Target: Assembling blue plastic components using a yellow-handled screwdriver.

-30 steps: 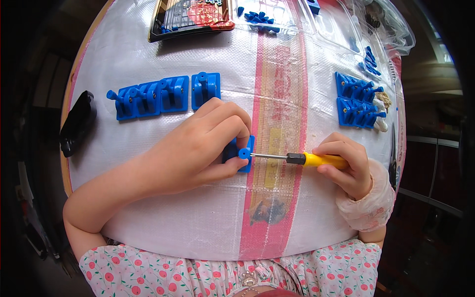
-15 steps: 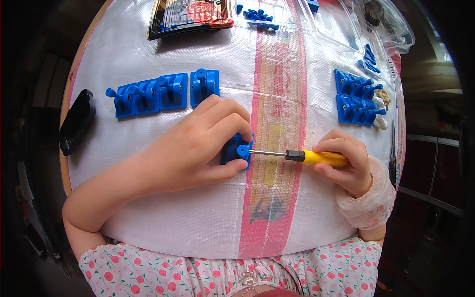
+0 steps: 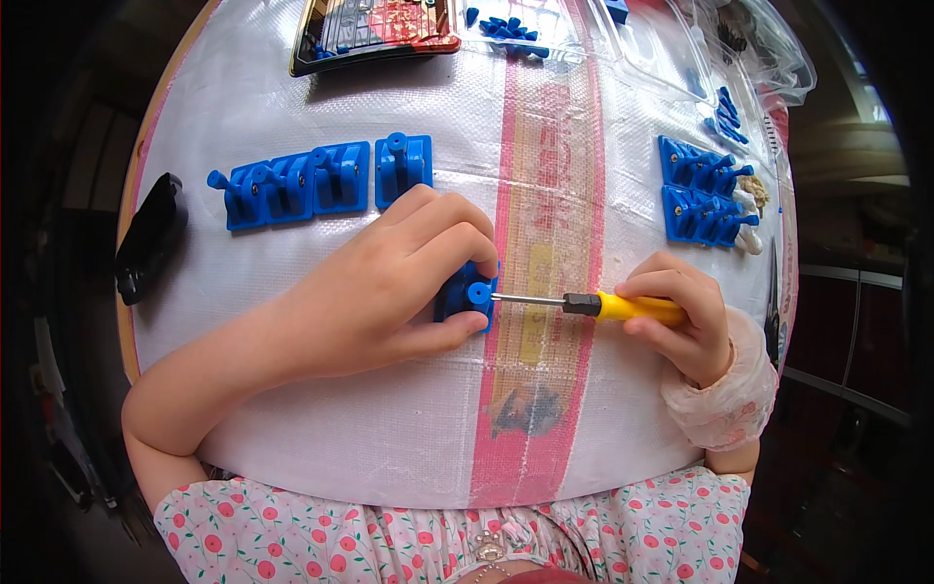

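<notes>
on table, blue plastic bracket is being pinched by left hand, presumably for steadiness; yellow-handled screwdriver is being gripped by right hand, seemingly for aligning its tip.

Left hand: pinches a blue part between thumb and fingers
Right hand: grips a yellow-handled screwdriver, its tip at the blue part
Four blue assemblies: in a row beyond the left hand
Blue cluster: beyond the right hand
Bench: white-covered, beneath both hands
</notes>
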A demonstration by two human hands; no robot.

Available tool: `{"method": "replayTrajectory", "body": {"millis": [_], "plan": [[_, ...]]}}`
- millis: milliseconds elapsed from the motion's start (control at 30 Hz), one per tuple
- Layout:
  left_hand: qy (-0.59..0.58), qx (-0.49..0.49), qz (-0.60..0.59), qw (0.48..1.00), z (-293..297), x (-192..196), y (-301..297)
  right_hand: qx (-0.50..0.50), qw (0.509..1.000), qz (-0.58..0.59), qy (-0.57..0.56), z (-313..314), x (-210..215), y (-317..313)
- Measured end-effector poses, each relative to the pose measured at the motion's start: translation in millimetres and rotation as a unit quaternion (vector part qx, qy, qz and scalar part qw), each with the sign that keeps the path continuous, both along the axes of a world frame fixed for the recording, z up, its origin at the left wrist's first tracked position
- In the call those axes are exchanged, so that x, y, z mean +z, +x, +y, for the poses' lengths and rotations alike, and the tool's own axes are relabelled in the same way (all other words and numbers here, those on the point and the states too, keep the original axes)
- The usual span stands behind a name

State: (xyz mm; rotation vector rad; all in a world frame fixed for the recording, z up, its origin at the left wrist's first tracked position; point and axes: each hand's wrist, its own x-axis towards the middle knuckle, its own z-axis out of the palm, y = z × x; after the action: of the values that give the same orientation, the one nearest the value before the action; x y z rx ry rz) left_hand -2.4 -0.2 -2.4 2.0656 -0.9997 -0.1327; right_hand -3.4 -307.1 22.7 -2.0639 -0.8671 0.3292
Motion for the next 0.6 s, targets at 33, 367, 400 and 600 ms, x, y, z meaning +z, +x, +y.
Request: {"method": "replayTrajectory", "body": {"millis": [33,367,400,600], "plan": [[0.002,0.001,0.000,1.000,0.5,-0.1,-0.3,0.000,1.000,-0.006,0.004,0.8,-1.5,0.1],[0.005,-0.001,0.001,1.000,-0.4,1.3,0.1,-0.008,1.000,0.025,-0.003,-3.7,0.4,-0.7],[0.003,-0.002,-0.001,1.000,-0.9,0.7,0.2,-0.007,1.000,0.024,-0.006,-4.3,0.7,-1.0],[0.005,-0.003,-0.002,1.000,0.4,0.4,0.3,-0.005,1.000,-0.002,0.001,0.9,-0.4,-0.9]]}}
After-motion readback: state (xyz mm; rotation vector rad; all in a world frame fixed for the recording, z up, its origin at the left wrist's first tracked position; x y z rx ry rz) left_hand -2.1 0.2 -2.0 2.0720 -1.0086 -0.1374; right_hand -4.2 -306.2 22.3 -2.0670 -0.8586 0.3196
